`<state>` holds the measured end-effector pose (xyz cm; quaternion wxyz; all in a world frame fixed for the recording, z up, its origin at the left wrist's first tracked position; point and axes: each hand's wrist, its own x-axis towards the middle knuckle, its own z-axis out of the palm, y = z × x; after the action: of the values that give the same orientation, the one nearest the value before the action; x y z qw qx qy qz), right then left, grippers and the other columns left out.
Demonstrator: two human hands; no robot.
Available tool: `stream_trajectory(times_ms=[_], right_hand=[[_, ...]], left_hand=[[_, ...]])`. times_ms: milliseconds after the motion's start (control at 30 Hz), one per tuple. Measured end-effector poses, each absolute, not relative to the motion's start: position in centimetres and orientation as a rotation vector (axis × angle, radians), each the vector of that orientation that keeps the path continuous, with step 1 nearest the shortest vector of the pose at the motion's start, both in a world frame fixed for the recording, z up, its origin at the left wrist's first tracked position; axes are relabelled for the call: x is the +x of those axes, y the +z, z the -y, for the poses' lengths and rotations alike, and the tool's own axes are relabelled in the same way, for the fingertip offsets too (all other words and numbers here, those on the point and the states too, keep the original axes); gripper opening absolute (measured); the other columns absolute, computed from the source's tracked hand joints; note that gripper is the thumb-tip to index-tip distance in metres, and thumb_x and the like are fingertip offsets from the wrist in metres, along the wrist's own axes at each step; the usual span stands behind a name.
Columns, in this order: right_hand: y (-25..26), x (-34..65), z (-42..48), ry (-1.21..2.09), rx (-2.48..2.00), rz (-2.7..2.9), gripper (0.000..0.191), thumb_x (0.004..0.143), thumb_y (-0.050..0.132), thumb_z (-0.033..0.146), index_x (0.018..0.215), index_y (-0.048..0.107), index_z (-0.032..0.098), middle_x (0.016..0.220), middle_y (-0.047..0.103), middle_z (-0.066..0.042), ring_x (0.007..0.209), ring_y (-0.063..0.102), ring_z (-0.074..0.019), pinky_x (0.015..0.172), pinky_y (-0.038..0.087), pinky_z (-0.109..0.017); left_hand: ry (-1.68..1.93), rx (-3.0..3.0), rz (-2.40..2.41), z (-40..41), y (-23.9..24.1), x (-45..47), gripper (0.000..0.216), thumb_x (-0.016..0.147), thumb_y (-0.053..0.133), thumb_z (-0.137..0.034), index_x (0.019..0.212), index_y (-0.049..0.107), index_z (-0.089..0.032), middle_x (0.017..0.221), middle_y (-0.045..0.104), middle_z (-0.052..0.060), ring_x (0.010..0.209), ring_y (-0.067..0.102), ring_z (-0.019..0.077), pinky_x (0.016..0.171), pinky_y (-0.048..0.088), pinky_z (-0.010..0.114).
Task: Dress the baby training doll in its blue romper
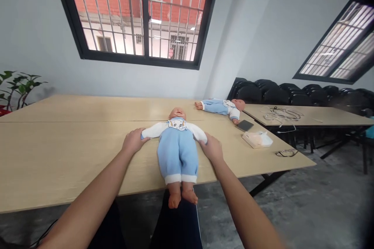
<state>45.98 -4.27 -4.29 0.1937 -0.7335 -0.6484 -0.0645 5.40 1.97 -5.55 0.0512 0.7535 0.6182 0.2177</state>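
A baby doll [177,148] in a blue and white outfit lies on its back on the wooden table [73,155]. Its head points away from me and its bare feet hang over the near edge. My left hand [133,141] is closed around the end of the doll's white sleeve on the left. On the other side, my right hand [212,148] grips the opposite sleeve end. Both of the doll's arms are stretched out sideways. The doll's own hands are hidden in my grasp.
Farther back lies a second doll [220,107]. To the right are a dark phone-like slab [244,125], a pack of tissues [257,139] and eyeglasses [286,153]. White cables [282,114] lie on another table, with black chairs [263,91] behind. A plant [22,87] stands far left.
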Motion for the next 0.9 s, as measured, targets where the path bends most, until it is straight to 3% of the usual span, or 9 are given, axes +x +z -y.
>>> stream_trajectory(times_ms=[167,333,500,633,800,900], right_hand=[[-5.0,47.5,3.7,-0.204,-2.077,1.778,0.048,0.097,0.054,0.045,0.138,0.058,0.02,0.125,0.07,-0.015,0.12,0.059,-0.0326,0.107,0.035,-0.044],[-5.3,46.8,3.9,-0.299,-1.932,1.698,0.054,0.1,0.04,0.038,0.147,0.052,0.014,0.142,0.062,-0.017,0.137,0.05,-0.031,0.125,0.015,-0.053],[-4.7,43.9,1.6,-0.121,-1.438,1.819,0.054,0.103,0.034,0.04,0.147,0.052,0.014,0.151,0.055,-0.016,0.142,0.048,-0.0272,0.122,0.033,-0.049],[-4.7,41.2,-1.6,0.08,-1.16,1.878,0.053,0.102,0.042,0.047,0.146,0.055,0.02,0.151,0.056,-0.015,0.143,0.048,-0.029,0.121,0.037,-0.052],[-4.6,40.6,-3.2,0.179,-1.074,1.906,0.043,0.105,0.04,0.05,0.113,0.072,0.023,0.113,0.074,-0.011,0.112,0.066,-0.0281,0.104,0.05,-0.05],[-3.7,40.8,-3.9,0.094,-1.065,1.855,0.045,0.104,0.042,0.052,0.121,0.069,0.021,0.118,0.072,-0.014,0.114,0.065,-0.0296,0.103,0.05,-0.05]], left_hand=[[0.731,2.264,-1.87,-3.3,-6.6,3.2,0.053,0.09,0.063,-0.055,0.134,0.061,-0.026,0.128,0.072,0.01,0.115,0.065,0.0331,0.093,0.048,0.042],[0.947,2.243,-1.827,-3.4,-6.4,4.3,0.054,0.095,0.056,-0.052,0.138,0.057,-0.019,0.138,0.066,0.014,0.126,0.059,0.0346,0.107,0.045,0.048],[1.271,2.309,-1.482,-2.7,-3.9,10.8,0.039,0.101,0.049,-0.044,0.126,0.063,-0.018,0.131,0.068,0.012,0.127,0.057,0.0296,0.113,0.043,0.047],[1.305,2.325,-1.225,-2.5,-2.8,15.8,0.029,0.1,0.053,-0.04,0.115,0.068,-0.022,0.12,0.073,0.008,0.116,0.064,0.0269,0.107,0.048,0.045],[1.317,2.38,-1.091,-3.2,-2.8,16.0,0.019,0.098,0.056,-0.037,0.093,0.068,-0.023,0.096,0.074,0.005,0.098,0.066,0.0238,0.096,0.052,0.042],[1.514,2.277,-1.137,-4.3,-2.3,15.4,0.028,0.099,0.052,-0.04,0.116,0.064,-0.021,0.111,0.071,0.01,0.11,0.064,0.0256,0.101,0.051,0.045]])
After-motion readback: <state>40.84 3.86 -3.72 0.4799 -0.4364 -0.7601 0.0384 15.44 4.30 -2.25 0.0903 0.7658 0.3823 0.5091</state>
